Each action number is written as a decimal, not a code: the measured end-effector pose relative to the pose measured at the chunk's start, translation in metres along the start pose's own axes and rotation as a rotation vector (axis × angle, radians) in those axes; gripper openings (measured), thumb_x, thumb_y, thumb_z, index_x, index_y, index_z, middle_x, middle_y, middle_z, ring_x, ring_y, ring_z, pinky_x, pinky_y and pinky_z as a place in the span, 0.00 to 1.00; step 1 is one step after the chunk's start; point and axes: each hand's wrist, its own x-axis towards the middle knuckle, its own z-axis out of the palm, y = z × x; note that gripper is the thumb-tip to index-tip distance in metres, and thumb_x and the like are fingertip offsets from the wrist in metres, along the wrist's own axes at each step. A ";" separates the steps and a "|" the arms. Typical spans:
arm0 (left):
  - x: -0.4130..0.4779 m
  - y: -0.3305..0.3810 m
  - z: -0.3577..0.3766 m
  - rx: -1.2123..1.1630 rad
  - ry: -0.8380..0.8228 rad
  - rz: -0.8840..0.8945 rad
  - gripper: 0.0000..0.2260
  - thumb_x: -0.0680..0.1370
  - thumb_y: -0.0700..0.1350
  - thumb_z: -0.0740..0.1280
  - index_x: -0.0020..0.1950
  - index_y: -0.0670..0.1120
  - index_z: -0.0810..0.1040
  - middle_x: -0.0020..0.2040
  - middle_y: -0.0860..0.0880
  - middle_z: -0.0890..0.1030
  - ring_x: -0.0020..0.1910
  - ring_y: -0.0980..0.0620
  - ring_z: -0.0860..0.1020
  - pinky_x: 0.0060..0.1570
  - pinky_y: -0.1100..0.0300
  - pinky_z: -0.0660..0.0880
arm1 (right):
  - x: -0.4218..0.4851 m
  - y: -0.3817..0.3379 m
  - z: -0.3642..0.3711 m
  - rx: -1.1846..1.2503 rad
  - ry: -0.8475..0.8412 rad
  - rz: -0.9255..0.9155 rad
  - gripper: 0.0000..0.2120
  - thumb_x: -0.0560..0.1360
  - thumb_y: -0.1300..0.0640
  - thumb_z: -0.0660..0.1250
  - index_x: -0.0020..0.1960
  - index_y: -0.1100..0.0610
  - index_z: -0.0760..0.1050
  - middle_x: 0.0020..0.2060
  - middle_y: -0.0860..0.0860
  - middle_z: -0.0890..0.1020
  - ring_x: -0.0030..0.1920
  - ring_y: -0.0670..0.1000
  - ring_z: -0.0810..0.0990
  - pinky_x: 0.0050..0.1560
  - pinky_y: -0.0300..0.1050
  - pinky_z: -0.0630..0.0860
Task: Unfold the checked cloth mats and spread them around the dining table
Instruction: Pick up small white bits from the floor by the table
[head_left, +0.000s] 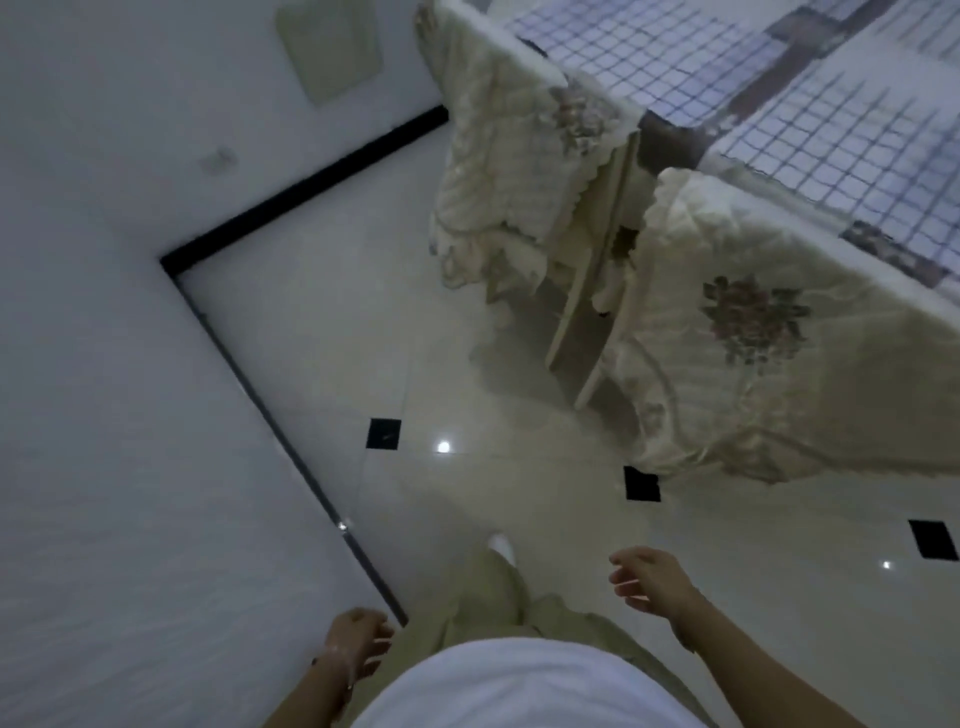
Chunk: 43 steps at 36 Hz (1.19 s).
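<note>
Left hand (358, 644), right hand (649, 577) empty, fingers loosely curled; open floor (467, 519) beside draped table edge (810, 221)

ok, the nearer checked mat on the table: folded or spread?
Spread. The checked mat lies flat on the dining table, its grid running unbroken, no fold visible.

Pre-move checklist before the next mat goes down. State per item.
1. Left hand free: ok, holds nothing.
2. Right hand free: ok, holds nothing.
3. Two checked mats spread flat on the table: ok.
4. Folded mats left to place: cannot tell, none in view.
5. Covered chairs tucked against the table: ok.
6. Rest of the table's top: cannot tell, out of frame.
</note>
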 end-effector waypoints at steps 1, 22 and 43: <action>0.009 0.007 -0.004 -0.036 -0.001 0.001 0.07 0.79 0.36 0.61 0.41 0.37 0.74 0.37 0.41 0.76 0.35 0.45 0.73 0.38 0.58 0.70 | 0.005 -0.005 0.002 -0.020 -0.008 0.013 0.08 0.77 0.61 0.62 0.48 0.64 0.77 0.38 0.59 0.79 0.37 0.54 0.77 0.37 0.43 0.74; 0.109 0.244 -0.063 -0.402 0.032 0.128 0.07 0.79 0.42 0.62 0.51 0.39 0.77 0.45 0.42 0.79 0.42 0.47 0.78 0.39 0.58 0.76 | 0.145 -0.291 0.102 -0.445 -0.158 -0.009 0.07 0.78 0.61 0.60 0.46 0.62 0.76 0.38 0.56 0.78 0.36 0.51 0.75 0.35 0.41 0.72; 0.245 0.467 -0.225 -0.508 0.105 -0.161 0.07 0.79 0.39 0.62 0.45 0.36 0.75 0.41 0.41 0.78 0.39 0.45 0.75 0.36 0.58 0.71 | 0.266 -0.671 0.307 -0.448 -0.262 -0.190 0.09 0.78 0.63 0.59 0.40 0.58 0.73 0.32 0.54 0.76 0.30 0.50 0.73 0.31 0.39 0.68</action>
